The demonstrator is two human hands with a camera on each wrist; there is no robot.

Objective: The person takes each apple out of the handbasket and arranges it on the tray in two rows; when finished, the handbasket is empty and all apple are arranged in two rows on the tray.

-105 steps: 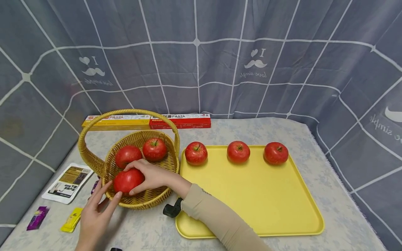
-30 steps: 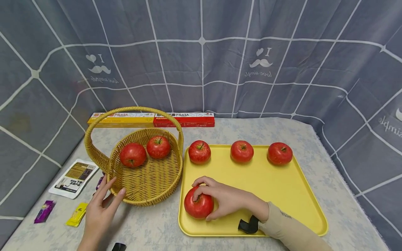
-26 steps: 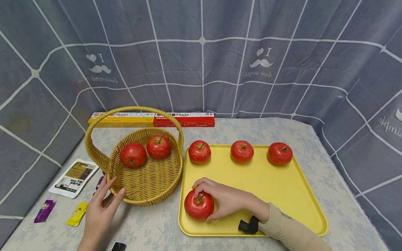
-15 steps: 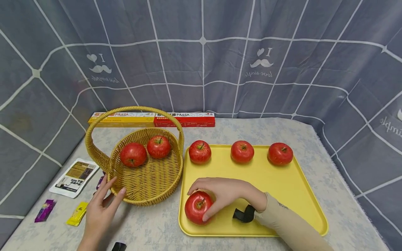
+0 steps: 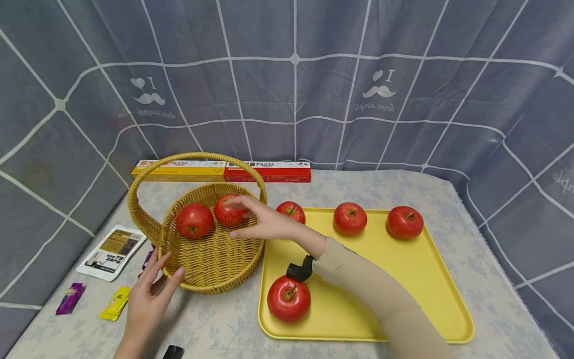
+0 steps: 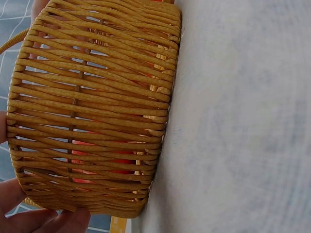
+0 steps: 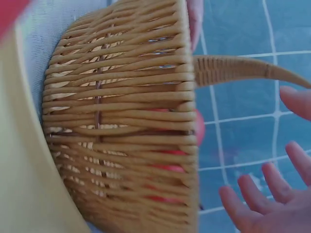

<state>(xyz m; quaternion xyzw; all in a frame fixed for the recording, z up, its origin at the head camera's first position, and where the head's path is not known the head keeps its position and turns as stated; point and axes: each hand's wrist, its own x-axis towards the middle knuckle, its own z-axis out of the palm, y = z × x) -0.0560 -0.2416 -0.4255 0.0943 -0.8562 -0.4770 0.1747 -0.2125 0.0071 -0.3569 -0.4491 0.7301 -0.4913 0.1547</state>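
The wicker basket [image 5: 215, 287] stands at the left with two red apples inside, one at its left [image 5: 194, 221] and one at the back right [image 5: 226, 215]. My left hand [image 5: 150, 294] holds the basket's near-left rim; in the left wrist view its fingertips [image 6: 77, 218] lie against the woven wall [image 6: 97, 107]. Over the basket's right rim reaches my right hand [image 5: 262, 219], fingers spread and holding nothing, the fingertips overlapping the back-right apple. Its spread fingers [image 7: 277, 182] also show in the right wrist view. Another apple [image 5: 289, 301] sits at the yellow tray's near-left corner.
The yellow tray [image 5: 403, 279] lies right of the basket, with three apples along its far edge, one [image 5: 350, 218] in the middle. Behind stand pasta boxes [image 5: 269, 172]. A white pouch [image 5: 112, 253], a purple packet [image 5: 70, 299] and a yellow packet [image 5: 115, 303] lie left.
My right hand carried an apple from the basket to the tray's near-left corner, let it go, and moved back over the basket. My left hand has stayed at the rim.
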